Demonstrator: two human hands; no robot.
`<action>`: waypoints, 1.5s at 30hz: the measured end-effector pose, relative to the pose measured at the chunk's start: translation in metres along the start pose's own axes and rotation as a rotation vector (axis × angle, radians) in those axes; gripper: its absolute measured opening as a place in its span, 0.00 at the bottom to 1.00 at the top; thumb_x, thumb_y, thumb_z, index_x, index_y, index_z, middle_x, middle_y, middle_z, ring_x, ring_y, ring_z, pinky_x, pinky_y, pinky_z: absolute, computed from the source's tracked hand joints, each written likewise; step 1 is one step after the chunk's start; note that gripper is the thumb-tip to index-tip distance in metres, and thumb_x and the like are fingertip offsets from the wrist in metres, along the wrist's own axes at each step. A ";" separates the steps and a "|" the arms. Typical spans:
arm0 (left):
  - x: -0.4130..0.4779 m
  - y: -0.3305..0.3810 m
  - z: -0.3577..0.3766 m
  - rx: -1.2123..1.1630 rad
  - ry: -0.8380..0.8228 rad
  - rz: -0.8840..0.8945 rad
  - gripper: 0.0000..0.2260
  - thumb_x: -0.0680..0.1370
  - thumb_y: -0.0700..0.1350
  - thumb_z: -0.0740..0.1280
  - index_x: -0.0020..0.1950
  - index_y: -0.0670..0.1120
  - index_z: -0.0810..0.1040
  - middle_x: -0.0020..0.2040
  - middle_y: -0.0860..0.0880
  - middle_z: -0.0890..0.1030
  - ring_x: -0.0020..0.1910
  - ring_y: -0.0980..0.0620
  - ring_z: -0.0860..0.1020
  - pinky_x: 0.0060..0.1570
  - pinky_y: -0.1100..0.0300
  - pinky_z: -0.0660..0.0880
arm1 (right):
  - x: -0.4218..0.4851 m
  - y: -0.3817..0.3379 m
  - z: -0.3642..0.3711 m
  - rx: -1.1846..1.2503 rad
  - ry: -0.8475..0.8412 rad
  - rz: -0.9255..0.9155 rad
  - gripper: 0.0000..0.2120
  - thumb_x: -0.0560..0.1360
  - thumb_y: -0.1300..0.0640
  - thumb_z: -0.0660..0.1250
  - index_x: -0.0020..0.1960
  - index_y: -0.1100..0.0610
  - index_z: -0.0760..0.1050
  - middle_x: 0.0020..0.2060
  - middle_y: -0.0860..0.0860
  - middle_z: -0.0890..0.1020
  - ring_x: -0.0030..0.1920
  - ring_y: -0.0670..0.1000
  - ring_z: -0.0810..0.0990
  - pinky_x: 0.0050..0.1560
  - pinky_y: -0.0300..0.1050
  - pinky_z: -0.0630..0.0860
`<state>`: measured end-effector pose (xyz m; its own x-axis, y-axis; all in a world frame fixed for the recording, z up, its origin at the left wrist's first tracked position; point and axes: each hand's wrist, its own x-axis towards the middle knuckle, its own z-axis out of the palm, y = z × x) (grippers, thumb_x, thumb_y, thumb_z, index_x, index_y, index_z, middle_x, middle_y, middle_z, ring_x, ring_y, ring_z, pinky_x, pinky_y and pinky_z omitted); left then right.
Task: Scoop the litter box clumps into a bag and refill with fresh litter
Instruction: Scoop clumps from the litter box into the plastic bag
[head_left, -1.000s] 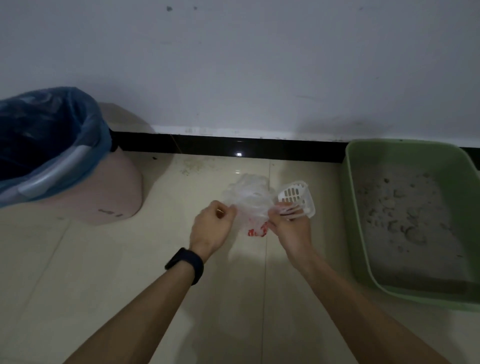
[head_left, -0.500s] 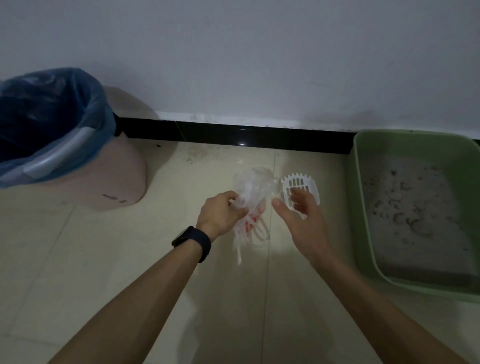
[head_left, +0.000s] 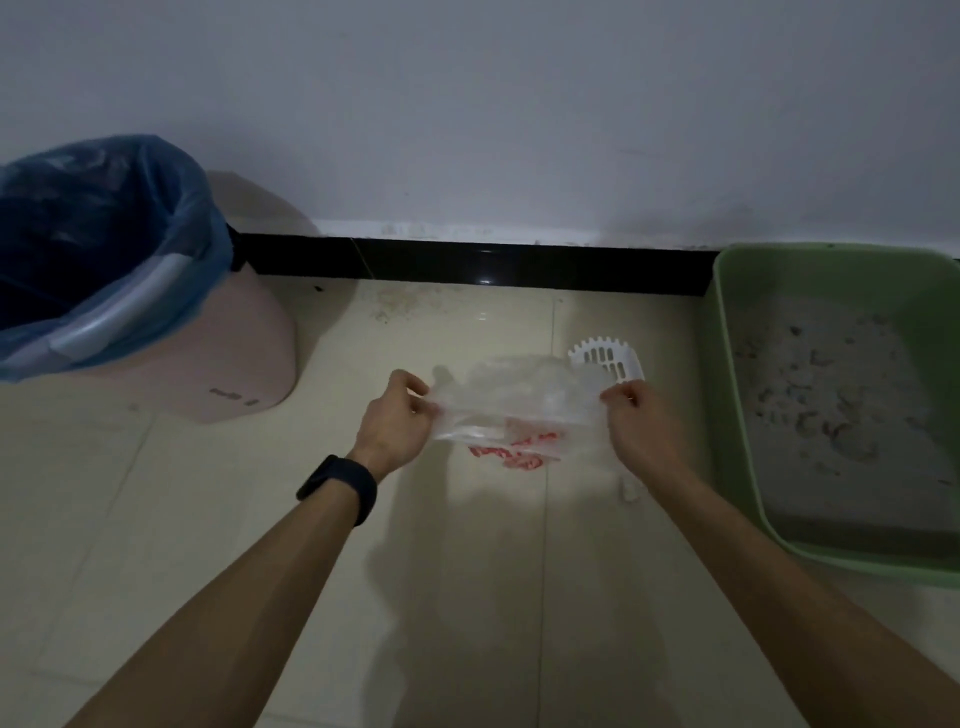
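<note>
Stretching a thin clear plastic bag (head_left: 519, 400) with red print between them, the left hand (head_left: 397, 421) and right hand (head_left: 644, 426) each pinch one edge of it above the tiled floor. A white slotted scoop (head_left: 605, 358) lies just behind the bag, near the right hand. The green litter box (head_left: 724, 384) sits to the right, with grey litter and clumps (head_left: 831, 431) inside. To open the bag well, the fingertips probably need to rub its two layers apart at the mouth. They can then spread it wide and set it close beside the box.
</note>
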<state>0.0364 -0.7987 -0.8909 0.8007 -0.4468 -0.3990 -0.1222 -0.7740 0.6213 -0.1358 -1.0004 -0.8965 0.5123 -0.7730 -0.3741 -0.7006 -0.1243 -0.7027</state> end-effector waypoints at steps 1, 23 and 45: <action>0.000 0.001 0.002 0.005 0.006 0.013 0.07 0.82 0.47 0.62 0.58 0.47 0.72 0.53 0.46 0.80 0.49 0.47 0.77 0.46 0.58 0.71 | -0.003 0.000 -0.004 -0.133 -0.006 -0.084 0.12 0.80 0.43 0.59 0.55 0.48 0.76 0.51 0.50 0.79 0.40 0.46 0.79 0.38 0.41 0.76; -0.002 0.015 0.000 -0.505 -0.249 -0.081 0.09 0.80 0.40 0.65 0.51 0.41 0.84 0.47 0.40 0.85 0.48 0.42 0.83 0.58 0.47 0.79 | 0.005 0.004 0.017 -0.114 0.071 -0.140 0.14 0.84 0.47 0.52 0.51 0.56 0.70 0.40 0.52 0.80 0.36 0.51 0.77 0.36 0.49 0.77; 0.000 0.026 0.013 0.039 -0.207 -0.021 0.09 0.80 0.47 0.67 0.58 0.46 0.81 0.49 0.49 0.86 0.47 0.49 0.84 0.44 0.60 0.77 | -0.002 0.002 0.002 -0.353 0.015 -0.409 0.19 0.78 0.39 0.62 0.57 0.52 0.78 0.54 0.48 0.72 0.46 0.48 0.74 0.50 0.45 0.76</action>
<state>0.0260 -0.8242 -0.8837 0.6665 -0.5098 -0.5439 -0.1324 -0.7989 0.5867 -0.1377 -0.9980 -0.8982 0.7726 -0.6266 -0.1022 -0.5714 -0.6161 -0.5421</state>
